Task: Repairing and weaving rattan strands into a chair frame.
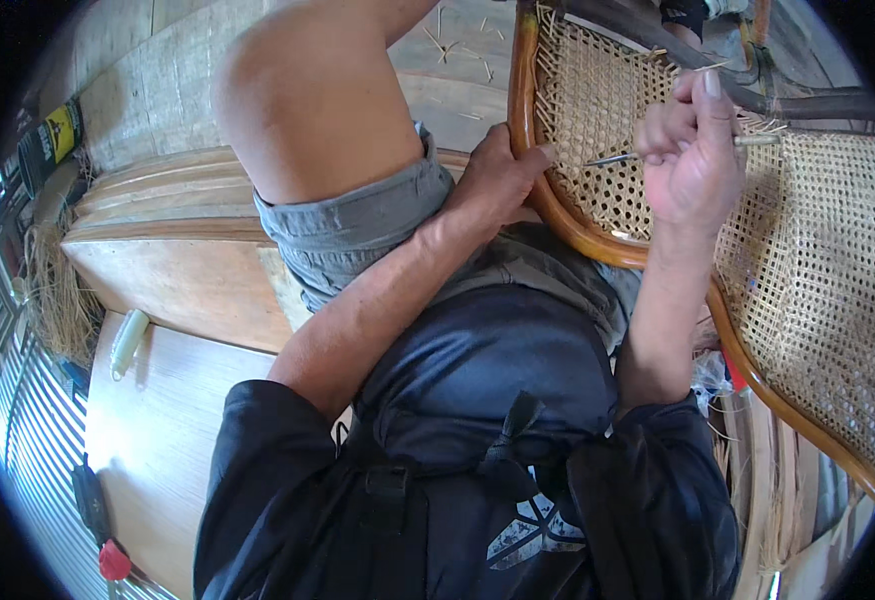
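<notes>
Cane panel (817,250) under 2 bare hands, pointed tool (609,160) in the right

Nearest are the person's dark shirt (497,350), with black straps over it, and the rolled grey shorts (357,235). Just past these, the left hand (502,180) is partly curled at the curved wooden frame (524,90), its thumb laid over the outer edge; most of its fingers are hidden from view.

The right hand (692,150) is raised in front of the panel, fingers folded around the tool's handle. The metal tip sticks out leftward over the open weave; whether it touches the cane, I cannot tell. Thumb and forefinger meet at the top of that hand, with a thin pale strand (709,67) by their tips.

The panel slants away to the person's right, bordered by the glossy brown frame. Its left part shows a lattice of larger holes, with loose cane ends along the left and upper edges; its right part looks finer.

Off to the left, a pale board (187,430) carries a light green cylinder (130,340). Beyond it stand a wooden box (177,275) and a bundle of dry fibre (57,290). Farthest, short scraps (444,47) lie scattered on the plank floor (452,95).
</notes>
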### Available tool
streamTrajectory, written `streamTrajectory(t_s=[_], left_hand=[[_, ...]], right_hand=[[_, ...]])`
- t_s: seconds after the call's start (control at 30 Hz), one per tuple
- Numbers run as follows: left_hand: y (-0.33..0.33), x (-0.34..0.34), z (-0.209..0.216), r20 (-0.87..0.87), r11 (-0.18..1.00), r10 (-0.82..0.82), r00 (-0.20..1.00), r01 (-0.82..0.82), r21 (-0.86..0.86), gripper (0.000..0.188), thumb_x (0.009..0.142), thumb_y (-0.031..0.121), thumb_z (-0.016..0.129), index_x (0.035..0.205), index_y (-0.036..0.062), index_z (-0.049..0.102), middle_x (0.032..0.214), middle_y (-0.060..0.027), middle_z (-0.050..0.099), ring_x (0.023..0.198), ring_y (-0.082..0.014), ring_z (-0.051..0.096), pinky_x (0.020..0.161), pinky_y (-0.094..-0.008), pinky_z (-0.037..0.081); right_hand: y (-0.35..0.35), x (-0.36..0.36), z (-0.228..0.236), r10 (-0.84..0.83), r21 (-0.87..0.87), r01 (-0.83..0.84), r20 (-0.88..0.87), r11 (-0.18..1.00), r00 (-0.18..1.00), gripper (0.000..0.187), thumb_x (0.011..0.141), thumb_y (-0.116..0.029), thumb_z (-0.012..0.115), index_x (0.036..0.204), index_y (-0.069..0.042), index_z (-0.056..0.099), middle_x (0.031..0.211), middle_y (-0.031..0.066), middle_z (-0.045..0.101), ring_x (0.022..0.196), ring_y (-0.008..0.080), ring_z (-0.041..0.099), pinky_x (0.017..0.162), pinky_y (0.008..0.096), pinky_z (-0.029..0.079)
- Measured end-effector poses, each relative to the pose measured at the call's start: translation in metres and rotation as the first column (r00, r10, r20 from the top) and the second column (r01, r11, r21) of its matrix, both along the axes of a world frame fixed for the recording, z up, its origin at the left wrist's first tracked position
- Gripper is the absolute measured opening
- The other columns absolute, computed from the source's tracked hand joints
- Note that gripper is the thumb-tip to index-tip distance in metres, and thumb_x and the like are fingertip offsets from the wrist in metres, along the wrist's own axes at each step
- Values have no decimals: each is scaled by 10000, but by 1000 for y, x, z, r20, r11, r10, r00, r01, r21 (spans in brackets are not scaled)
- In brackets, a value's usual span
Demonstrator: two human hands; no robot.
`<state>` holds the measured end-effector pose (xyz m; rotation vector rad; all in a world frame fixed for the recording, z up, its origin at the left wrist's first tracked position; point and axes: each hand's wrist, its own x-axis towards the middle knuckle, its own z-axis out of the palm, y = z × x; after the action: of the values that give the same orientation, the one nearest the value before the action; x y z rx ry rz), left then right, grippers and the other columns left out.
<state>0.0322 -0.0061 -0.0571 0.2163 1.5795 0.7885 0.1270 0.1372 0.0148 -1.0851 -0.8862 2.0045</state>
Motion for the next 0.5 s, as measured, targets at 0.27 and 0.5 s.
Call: streamTrajectory(t_s=[0.27,0.5], left_hand=[[5,3,5,489,848,508,709,-512,-139,452,961,366,372,1275,42,396,1224,-90,500,1128,-208,482,990,-386,358],[1,3,2,419,892,440,795,-440,-101,434,952,372,401,1227,37,415,1174,-88,511,1085,-207,508,948,-374,406]], right_hand=[[-5,1,-21,-131,-140,122,-56,983,990,284,941,-327,443,806,-83,500,489,-56,194,437,82,188,438,254,202],[-4,1,-28,-150,-176,146,-6,974,989,299,935,-344,453,788,-88,505,486,-61,194,434,81,179,437,253,196]])
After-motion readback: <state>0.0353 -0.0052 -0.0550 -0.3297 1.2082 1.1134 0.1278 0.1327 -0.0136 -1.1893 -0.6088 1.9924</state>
